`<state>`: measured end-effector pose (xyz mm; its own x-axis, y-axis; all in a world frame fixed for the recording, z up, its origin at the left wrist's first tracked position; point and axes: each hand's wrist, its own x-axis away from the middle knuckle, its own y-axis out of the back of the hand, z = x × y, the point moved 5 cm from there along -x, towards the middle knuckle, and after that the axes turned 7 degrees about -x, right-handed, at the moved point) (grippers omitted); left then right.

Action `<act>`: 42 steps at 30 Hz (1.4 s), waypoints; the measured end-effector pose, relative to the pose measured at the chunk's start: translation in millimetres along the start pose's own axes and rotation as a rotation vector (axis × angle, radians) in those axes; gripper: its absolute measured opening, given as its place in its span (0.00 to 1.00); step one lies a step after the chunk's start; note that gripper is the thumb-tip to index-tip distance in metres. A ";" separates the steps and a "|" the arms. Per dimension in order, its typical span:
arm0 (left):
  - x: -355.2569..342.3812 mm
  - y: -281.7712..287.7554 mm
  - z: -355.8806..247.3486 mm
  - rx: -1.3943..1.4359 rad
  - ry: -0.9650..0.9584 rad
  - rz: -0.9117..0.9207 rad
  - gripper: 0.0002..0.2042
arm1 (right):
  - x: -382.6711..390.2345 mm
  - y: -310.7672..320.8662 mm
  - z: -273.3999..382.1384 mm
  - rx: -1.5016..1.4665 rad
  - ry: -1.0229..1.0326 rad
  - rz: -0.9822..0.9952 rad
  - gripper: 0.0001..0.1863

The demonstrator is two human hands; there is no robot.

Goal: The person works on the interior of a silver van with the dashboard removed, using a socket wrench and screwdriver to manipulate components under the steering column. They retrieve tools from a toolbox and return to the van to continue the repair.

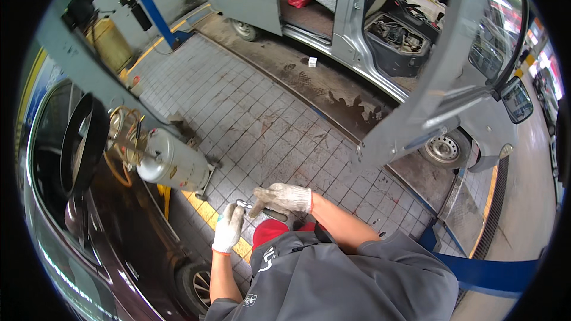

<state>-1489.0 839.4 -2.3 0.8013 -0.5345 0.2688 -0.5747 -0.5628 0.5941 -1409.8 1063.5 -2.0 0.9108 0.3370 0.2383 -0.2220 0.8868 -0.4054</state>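
Both my hands wear whitish work gloves and are close together in front of my body. My left hand [228, 229] points away from me, its fingers closed at the end of a slim silver hand tool [242, 203]; its exact kind is too small to tell. To the right, my right hand [286, 197] reaches across leftward with fingers extended and a dirt-darkened thumb apart from them. Just below it shows a dark rounded shape [275, 214], perhaps the tool's handle or a shoe tip; I cannot tell. My right hand does not visibly grip it.
A silver van [351, 41] stands ahead with doors open, its engine exposed at the front seat. A dark car [119, 232] is at my left. A grey wheeled tank [172, 163] stands beside it. A blue lift arm [488, 273] lies right; a small white box [312, 62] sits near the van.
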 end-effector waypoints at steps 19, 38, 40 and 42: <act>-544.7 -43.2 -289.2 -0.239 -0.857 0.927 0.11 | -109.7 372.7 179.8 -0.139 0.287 -1.095 0.24; -747.9 -330.9 -564.8 -0.176 -0.746 1.258 0.14 | 73.1 684.0 246.1 -0.254 0.297 -1.121 0.22; -759.2 -376.3 -589.3 -0.134 -0.660 1.286 0.13 | 95.4 719.7 249.0 -0.320 0.316 -1.098 0.19; -775.5 -423.5 -599.3 -0.172 -0.534 1.266 0.12 | 121.1 753.0 249.3 -0.357 0.263 -1.119 0.17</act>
<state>-1767.3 1870.1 -8.0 -0.4285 -0.8136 0.3930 -0.7963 0.5456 0.2611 -1553.4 1850.9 -58.4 0.5897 -0.6751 0.4433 0.8077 0.4952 -0.3201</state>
